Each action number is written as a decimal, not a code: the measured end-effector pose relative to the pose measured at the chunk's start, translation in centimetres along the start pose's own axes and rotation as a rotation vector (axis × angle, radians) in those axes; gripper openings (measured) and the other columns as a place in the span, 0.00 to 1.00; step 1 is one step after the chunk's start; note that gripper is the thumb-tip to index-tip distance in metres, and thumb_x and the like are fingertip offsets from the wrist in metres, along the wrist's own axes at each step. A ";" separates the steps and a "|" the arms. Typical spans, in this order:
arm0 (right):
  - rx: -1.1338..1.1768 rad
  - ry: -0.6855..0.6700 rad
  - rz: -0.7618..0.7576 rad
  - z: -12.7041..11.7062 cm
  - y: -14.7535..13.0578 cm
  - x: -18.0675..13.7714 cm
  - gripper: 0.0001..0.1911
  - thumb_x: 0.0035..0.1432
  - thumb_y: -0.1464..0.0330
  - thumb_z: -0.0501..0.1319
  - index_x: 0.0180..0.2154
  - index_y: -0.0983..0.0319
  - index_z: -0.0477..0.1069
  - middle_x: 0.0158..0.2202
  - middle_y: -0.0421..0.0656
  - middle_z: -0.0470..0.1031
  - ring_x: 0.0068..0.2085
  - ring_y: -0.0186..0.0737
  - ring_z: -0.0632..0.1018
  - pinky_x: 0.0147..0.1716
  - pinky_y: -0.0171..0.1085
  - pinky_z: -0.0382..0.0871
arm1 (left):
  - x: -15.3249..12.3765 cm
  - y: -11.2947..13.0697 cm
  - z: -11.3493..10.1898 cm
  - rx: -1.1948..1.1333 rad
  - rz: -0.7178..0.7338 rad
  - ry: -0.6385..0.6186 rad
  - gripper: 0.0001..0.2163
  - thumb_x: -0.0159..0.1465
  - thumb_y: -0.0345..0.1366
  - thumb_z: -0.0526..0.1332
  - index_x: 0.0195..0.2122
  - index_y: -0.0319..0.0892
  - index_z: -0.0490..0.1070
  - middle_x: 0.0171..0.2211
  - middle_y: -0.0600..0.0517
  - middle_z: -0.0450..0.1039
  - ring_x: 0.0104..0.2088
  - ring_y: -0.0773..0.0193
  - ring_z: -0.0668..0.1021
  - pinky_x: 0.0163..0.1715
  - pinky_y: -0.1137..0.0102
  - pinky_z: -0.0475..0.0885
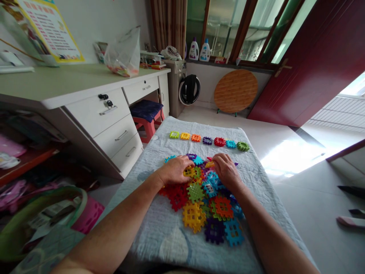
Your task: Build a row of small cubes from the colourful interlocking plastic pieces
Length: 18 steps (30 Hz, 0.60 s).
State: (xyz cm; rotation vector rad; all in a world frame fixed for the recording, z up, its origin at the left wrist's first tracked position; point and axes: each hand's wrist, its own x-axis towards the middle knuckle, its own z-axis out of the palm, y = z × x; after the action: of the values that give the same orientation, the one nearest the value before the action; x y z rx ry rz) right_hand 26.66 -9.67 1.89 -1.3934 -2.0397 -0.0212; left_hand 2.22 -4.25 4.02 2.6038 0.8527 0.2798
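- We had seven pieces in a row [207, 140] across the far end of the cloth-covered bench [148, 224], green at both ends; that much looked done.
- Nearer us, a loose heap [195, 192] of mixed colours lay mid-bench, so the larger share seemed left.
- Our left hand [177, 169] pinched a yellow piece [188, 171] at the heap's left.
- Our right hand [227, 169] curled over its far right; we couldn't tell whether it gripped anything.
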 end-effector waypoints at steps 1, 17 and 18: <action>0.011 0.008 0.018 0.0 -0.1 0.0 0.11 0.67 0.68 0.49 0.38 0.59 0.70 0.38 0.47 0.72 0.41 0.44 0.71 0.43 0.42 0.67 | 0.0 -0.1 0.0 -0.012 -0.002 -0.002 0.21 0.52 0.43 0.66 0.47 0.43 0.72 0.44 0.46 0.72 0.46 0.54 0.74 0.48 0.64 0.67; 0.347 0.005 0.043 1.1 -3.1 -0.2 0.08 0.61 0.72 0.55 0.40 0.59 0.71 0.42 0.45 0.74 0.36 0.36 0.75 0.38 0.36 0.71 | 0.2 0.0 -0.4 -0.282 -0.054 0.153 0.29 0.51 0.39 0.69 0.55 0.43 0.66 0.50 0.46 0.68 0.48 0.58 0.74 0.51 0.64 0.69; 0.349 -0.013 0.042 1.1 -3.1 -0.3 0.09 0.60 0.72 0.55 0.41 0.59 0.71 0.42 0.45 0.74 0.35 0.36 0.75 0.38 0.36 0.71 | 0.3 0.0 -0.4 -0.280 -0.050 0.164 0.29 0.51 0.38 0.68 0.55 0.43 0.67 0.50 0.46 0.69 0.49 0.57 0.73 0.52 0.63 0.68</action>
State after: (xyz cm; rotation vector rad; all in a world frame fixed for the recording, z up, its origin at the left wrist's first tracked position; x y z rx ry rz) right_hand 23.56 -10.82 1.91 -1.2163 -1.9117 0.3468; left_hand 2.30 -3.95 4.33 2.3197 0.8635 0.5629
